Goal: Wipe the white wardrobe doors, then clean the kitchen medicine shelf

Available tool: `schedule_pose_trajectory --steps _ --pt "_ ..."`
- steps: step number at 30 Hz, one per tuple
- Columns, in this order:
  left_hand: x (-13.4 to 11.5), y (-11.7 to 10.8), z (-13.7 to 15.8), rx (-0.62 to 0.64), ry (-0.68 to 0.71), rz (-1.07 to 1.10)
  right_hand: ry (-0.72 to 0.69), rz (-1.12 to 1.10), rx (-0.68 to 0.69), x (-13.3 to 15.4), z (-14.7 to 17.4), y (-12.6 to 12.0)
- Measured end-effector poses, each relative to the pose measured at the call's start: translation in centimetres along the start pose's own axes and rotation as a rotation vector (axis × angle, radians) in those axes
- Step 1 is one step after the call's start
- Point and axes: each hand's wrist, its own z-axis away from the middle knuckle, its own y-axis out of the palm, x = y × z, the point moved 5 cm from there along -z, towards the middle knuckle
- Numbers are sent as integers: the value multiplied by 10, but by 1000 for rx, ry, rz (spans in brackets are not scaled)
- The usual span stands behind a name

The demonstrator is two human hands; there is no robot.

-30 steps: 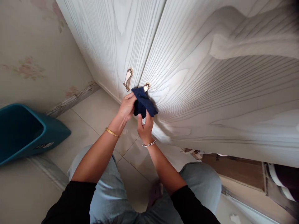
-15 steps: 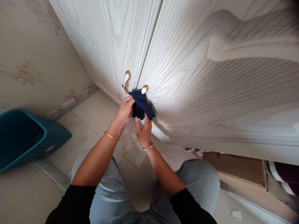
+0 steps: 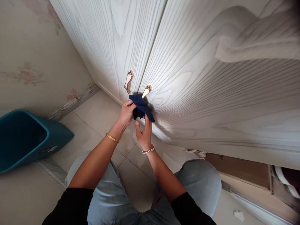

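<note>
A dark navy cloth (image 3: 143, 107) hangs at the lower end of the right door handle (image 3: 147, 91), covering that end. My left hand (image 3: 126, 113) pinches the cloth's left edge between thumb and fingers. At its lower right corner, my right hand (image 3: 144, 134) touches the cloth with stretched fingertips, partly hidden by the fabric. The right thumb stands apart from the cloth. Just above my left hand, the left door handle (image 3: 128, 81) is uncovered; both handles are pale with ornate gold-coloured ends.
White wood-grain cabinet doors (image 3: 187, 103) rise in front of me. A teal bin (image 3: 56, 137) stands at the left by the flowered wall (image 3: 28, 40). Cardboard boxes (image 3: 239, 168) lie at the lower right, and a white scrap (image 3: 239, 215) is on the tiled floor.
My right thumb has moved away from the cloth's lower edge. The cloth sits slightly lower on the right handle, showing more of it. The view has shifted a little.
</note>
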Motion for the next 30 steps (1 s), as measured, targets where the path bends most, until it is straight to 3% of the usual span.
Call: schedule_pose_trajectory --steps 8,15,26,30 --pt "-2 9 -2 0 22 63 -26 22 -13 -2 0 -1" --pt "-3 9 -12 22 116 -43 10 59 -33 -9 -2 -11" --pt "-37 49 -5 -118 306 -149 -36 23 -22 15 -27 -28" --pt "-43 52 2 -73 309 -206 -38 14 -21 18 -27 -30"
